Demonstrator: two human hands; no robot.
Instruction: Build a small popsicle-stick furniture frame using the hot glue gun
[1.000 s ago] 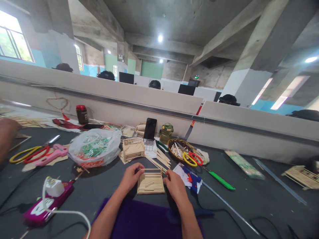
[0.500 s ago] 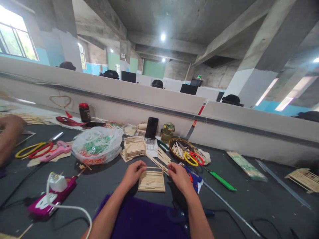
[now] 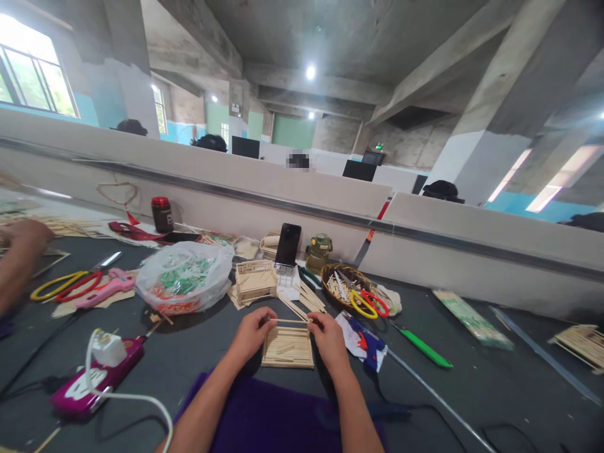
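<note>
A thin wooden stick (image 3: 291,321) runs level between my two hands, along the far edge of a small flat frame of sticks (image 3: 287,360). My left hand (image 3: 252,333) pinches its left end between thumb and fingers. At the other end, the fingertips of my right hand (image 3: 328,336) close on the stick by the frame's far right corner; the exact contact is partly hidden. Short stick pieces lie on the frame's slatted surface. Just behind stands a similar stick-built box with railings (image 3: 255,283), and loose sticks (image 3: 309,299) lie beside it.
A blue glue gun (image 3: 372,343) lies right of my hand, with a green-handled tool (image 3: 425,349) beyond. Behind are a basket (image 3: 330,299) with scissors, a phone (image 3: 288,244) and a plastic bag (image 3: 184,277). A power strip (image 3: 97,380) sits left; another person's arm (image 3: 23,258) reaches in.
My right hand has moved left and inward, its fingertips now closing at the frame's far right corner. My left hand stays nearly where it was on the stick.
</note>
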